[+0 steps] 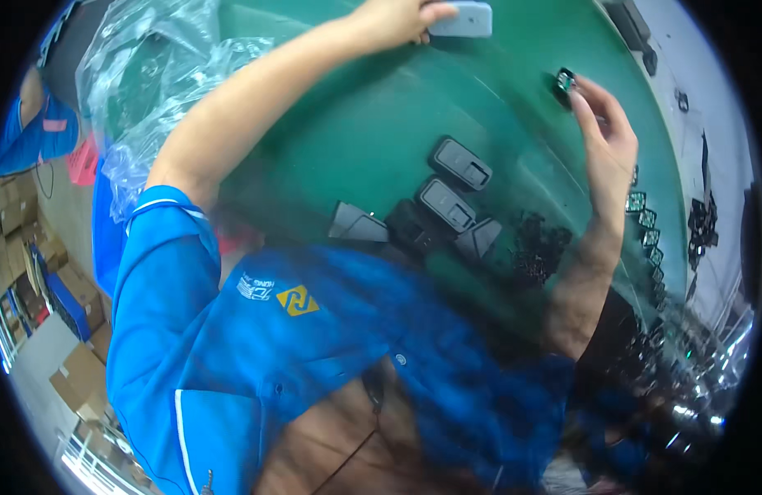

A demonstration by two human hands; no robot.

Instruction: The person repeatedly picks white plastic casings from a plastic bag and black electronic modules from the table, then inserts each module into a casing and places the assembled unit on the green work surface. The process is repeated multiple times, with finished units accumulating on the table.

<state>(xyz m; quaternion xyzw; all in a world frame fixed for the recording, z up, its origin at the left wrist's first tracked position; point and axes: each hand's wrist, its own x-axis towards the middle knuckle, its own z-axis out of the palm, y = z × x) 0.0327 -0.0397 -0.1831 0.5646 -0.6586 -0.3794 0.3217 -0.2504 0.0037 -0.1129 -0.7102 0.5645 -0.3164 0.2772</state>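
Observation:
At the far edge of the view, my left hand (393, 23) is closed on one end of a pale grey rectangular plastic case (468, 20). My right hand (608, 124) pinches a small black part with a green circuit board (565, 82) between thumb and fingertips, over the green mat (340, 124). Nearer me lie a grey-and-black device housing (462, 163) and a second such housing (447, 205). Beside them are a black block (410, 227) and a grey wedge-shaped piece (356, 223), partly blurred.
Clear plastic bags (166, 74) spread over the left side, by a blue bin (105, 231). A row of small circuit boards (647, 219) runs along the right, near a heap of small dark parts (538, 247). Cardboard boxes (80, 375) stand on the floor. Another person's blue sleeve (55, 128) shows far left.

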